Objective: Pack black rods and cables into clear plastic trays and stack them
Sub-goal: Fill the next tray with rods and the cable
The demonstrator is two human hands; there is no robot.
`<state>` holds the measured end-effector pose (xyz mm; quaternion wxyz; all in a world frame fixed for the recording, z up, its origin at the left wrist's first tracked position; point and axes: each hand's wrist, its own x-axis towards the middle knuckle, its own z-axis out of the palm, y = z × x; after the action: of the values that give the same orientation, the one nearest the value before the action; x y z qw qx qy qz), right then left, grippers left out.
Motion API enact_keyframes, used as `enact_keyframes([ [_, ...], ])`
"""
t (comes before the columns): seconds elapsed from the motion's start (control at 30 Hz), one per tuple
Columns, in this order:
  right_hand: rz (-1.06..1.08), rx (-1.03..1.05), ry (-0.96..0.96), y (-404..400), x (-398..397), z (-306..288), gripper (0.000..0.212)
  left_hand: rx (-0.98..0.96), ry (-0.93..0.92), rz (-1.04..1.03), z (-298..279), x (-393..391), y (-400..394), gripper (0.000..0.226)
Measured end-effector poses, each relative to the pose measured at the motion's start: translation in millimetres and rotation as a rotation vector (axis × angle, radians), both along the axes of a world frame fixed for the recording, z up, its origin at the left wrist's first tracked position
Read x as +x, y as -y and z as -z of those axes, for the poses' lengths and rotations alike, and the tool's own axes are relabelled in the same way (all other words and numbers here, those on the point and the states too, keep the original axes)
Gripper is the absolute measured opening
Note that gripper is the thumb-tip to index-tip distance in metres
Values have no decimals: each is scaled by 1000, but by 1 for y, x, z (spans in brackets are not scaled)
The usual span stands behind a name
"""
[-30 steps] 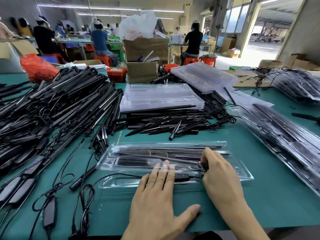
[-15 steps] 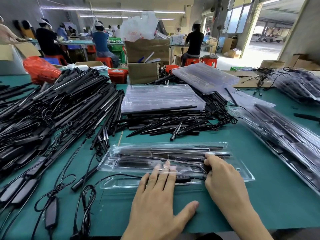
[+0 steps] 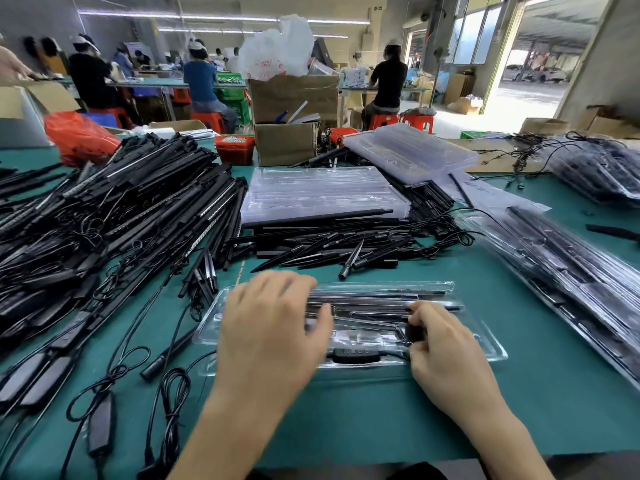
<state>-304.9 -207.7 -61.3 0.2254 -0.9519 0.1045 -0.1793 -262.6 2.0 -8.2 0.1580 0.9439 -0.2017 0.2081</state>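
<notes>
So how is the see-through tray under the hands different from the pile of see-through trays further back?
The tray under the hands is a single one, while the pile of trays is many stacked up. The near tray already has black rods and a cable in it; the pile looks empty. The left hand and right hand are on the near tray; nobody touches the pile. Both are clear plastic, long, and on the green table.

Cardboard boxes [image 3: 291, 123] behind red bin [image 3: 234, 149]; red bag [image 3: 80, 137] far left.
</notes>
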Motion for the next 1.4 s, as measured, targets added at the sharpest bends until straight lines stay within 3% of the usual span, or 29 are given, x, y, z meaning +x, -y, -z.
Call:
enact_keyframes([
  [0.1, -30, -3, -17, 4, -2, 1, 18, 227, -388, -107, 10, 32, -7, 63],
  [0.17, -66, -18, -36, 9, -2, 1, 15, 211, -472, -80, 24, 38, -8, 65],
  [0.33, -229, 34, -198, 28, -2, -5, 21, 198, -425, -91, 49, 34, -10, 65],
  [0.43, -332, 191, -395, 41, -4, -18, 48, 207, -371, -104, 57, 32, -10, 66],
  [0.53, -264, 314, -314, 35, 3, -27, 39, 225, -317, -122, 63, 30, -10, 68],
  [0.6, -162, 236, -170, 22, 16, -27, 30, 223, -303, -119, 64, 29, -8, 76],
  [0.7, -172, 86, -92, -1, 36, -29, 41, 222, -300, -119, 65, 29, -6, 86],
  [0.83, -218, 1, -282, -15, 55, -24, 67, 240, -292, -121, 65, 29, -6, 86],
  [1.03, -241, -70, -519, -12, 71, -31, 84, 227, -289, -110, 66, 29, -7, 85],
  [1.4, -236, -300, -709, -23, 85, -40, 111, 240, -309, -97, 68, 35, -6, 89],
])
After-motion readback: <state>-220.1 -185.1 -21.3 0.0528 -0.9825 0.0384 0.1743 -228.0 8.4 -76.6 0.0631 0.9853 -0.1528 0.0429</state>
